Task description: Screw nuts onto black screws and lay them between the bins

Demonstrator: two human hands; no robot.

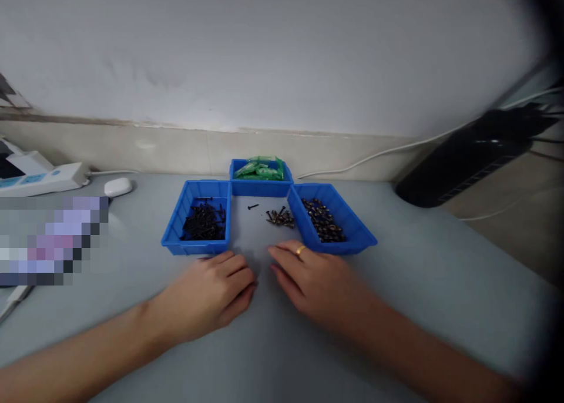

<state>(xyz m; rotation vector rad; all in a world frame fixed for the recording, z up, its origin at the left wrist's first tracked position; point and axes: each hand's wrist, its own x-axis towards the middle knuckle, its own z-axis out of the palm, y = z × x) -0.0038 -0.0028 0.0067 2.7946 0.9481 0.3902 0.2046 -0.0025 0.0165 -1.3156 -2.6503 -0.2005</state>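
My left hand [220, 288] rests on the grey tabletop just in front of the left blue bin [194, 249]. Its fingers are curled in, and whatever they hold, if anything, is hidden. Opposite it, my right hand [319, 279], with a gold ring, reaches inward with fingers stretched out and the thumb slightly apart; nothing shows between them. Black screws [203, 221] fill the left bin. Shiny metal fasteners [324, 221] lie in the right blue bin [352, 245]. Between the bins are a small pile of mixed screws and metal pieces [281, 217] and a single black screw [252, 207].
A third blue bin [261, 188] at the back holds green plastic packets [259, 170]. At left are a white power strip [48, 180], a white earbud case [118, 187] and a pixelated device [53, 238]. A black cylindrical object [458, 159] stands beyond the right table edge.
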